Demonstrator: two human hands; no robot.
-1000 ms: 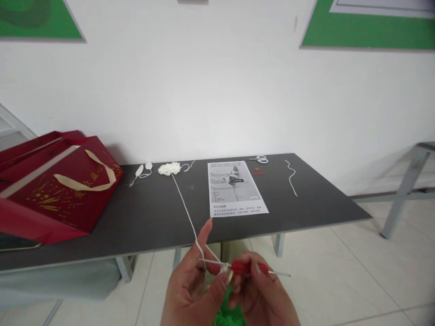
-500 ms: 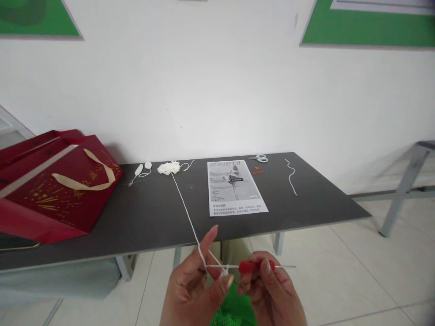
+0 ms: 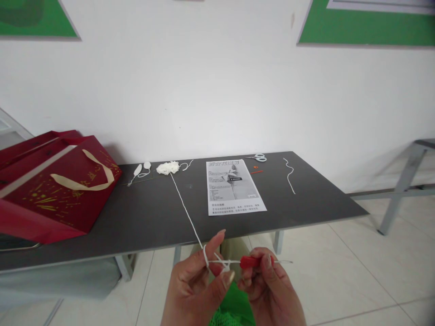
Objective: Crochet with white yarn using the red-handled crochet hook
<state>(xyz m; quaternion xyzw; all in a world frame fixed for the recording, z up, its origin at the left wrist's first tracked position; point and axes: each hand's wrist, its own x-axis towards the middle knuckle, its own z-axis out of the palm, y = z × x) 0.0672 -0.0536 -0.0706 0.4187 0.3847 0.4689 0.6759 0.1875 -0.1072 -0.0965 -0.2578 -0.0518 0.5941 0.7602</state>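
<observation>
My right hand [image 3: 272,280] grips a crochet hook by its red handle [image 3: 254,261], its thin metal shaft pointing left. Between the thumb and fingers of my left hand [image 3: 200,280] is pinched a small piece of white crochet work [image 3: 225,267], and the hook's shaft passes through or beside it; the exact loop is too small to tell. White yarn [image 3: 186,210] wraps round my raised left index finger and runs up across the table to a loose white yarn ball [image 3: 168,168].
On the dark table [image 3: 159,213] lie a printed sheet [image 3: 234,188], scissors [image 3: 260,157], small orange-red pieces [image 3: 256,171], a yarn strand [image 3: 289,174] and white crocheted pieces [image 3: 137,170]. A red gift bag [image 3: 74,190] stands at the left. Green cloth or netting [image 3: 234,308] is below my hands.
My left index finger has shifted slightly right and down, and the yarn now loops around it more visibly. The hook has risen slightly and its tip lies by that finger.
</observation>
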